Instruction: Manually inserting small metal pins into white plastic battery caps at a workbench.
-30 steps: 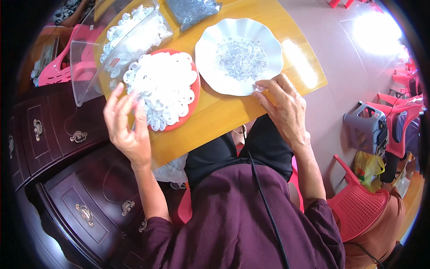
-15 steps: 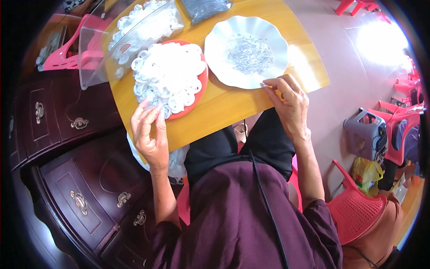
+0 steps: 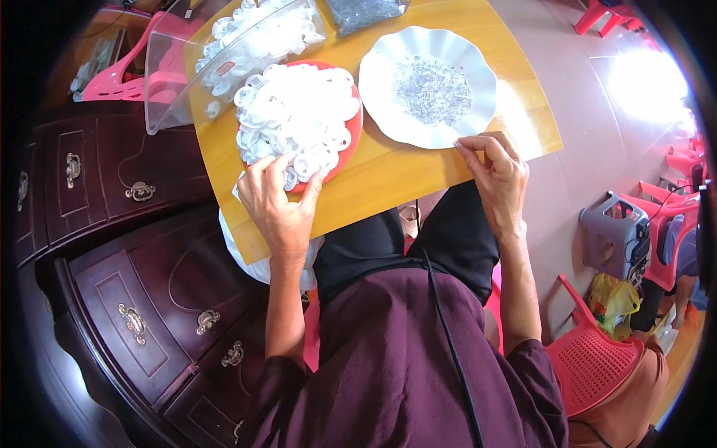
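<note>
A heap of white plastic ring-shaped pieces (image 3: 295,108) fills a red plate (image 3: 354,138) on the yellow table. At the heap's near edge is my left hand (image 3: 280,205), thumb and fingers apart, the fingertips at the lowest rings. To the right stands a white wavy-rimmed plate (image 3: 377,119) with many small clear, shiny bits (image 3: 433,89) spread in its middle. My right hand (image 3: 499,179) is at that plate's near rim, thumb and forefinger pinched together. Whatever is between those fingertips is too small to make out.
A clear plastic bin (image 3: 168,89) with more white pieces stands at the back left, beside a dark plastic bag (image 3: 366,13). Dark wooden drawers (image 3: 112,299) line the left side. Right of me are a red chair (image 3: 590,366), a grey stool (image 3: 614,231) and a yellow bag (image 3: 612,299).
My left hand has moved forward and right, onto the near edge of the ring heap. My right hand keeps its pinch at the plate's rim. The whole view has shifted slightly.
</note>
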Demonstrator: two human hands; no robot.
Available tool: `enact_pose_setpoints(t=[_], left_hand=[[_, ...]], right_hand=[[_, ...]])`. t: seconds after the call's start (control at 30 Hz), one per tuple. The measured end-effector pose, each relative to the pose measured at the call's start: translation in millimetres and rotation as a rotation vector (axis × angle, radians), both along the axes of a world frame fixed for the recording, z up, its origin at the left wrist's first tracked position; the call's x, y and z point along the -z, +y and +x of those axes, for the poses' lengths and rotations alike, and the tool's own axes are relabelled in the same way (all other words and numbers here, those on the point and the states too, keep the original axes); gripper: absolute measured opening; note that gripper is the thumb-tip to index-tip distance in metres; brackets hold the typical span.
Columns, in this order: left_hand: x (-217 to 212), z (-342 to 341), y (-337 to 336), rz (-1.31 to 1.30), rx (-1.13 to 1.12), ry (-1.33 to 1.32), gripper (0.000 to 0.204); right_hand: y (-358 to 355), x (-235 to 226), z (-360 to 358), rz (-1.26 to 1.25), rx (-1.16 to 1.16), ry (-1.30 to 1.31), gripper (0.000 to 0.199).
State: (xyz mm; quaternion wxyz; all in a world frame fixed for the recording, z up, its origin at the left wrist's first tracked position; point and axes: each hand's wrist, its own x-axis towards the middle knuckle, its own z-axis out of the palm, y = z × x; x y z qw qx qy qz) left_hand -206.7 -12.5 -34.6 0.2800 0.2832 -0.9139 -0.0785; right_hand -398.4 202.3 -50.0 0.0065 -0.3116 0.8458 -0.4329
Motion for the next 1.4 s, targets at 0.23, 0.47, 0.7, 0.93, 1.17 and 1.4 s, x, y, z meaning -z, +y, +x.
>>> enact_pose_setpoints(t=[0.23, 0.47, 0.7, 0.93, 1.17, 1.4], left_hand=[[4.5, -4.8, -2.1, -0.017, 0.029, -0.027, 0.042], [-2.4, -4.9, -4.0, 0.046, 0.036, -0.037, 0.039], [-4.4, 2.0, 4.2, 0.25, 0.025, 0.14, 0.042], [-19.8, 16.5, 20.1, 1.208, 0.226, 0.605, 0.039], [-6.4, 13.5, 21.2, 1.676, 0.526, 0.689, 0.046], [-5.3, 13.2, 22.4, 1.738, 0.455, 0.727, 0.047]], right_hand=[[-10.7, 1.0, 22.2, -0.275, 0.0, -0.476, 0.009], [-24.5, -3.1, 35.6, -0.367, -0.02, -0.717, 0.009], [-34.9, -9.1, 45.7, -0.384, -0.126, -0.742, 0.007], [-51.5, -34.4, 70.6, -0.45, -0.245, -0.863, 0.009], [-54.5, -45.1, 78.4, -0.445, -0.307, -0.572, 0.013], [-54.4, -49.7, 81.5, -0.429, -0.353, -0.42, 0.014]])
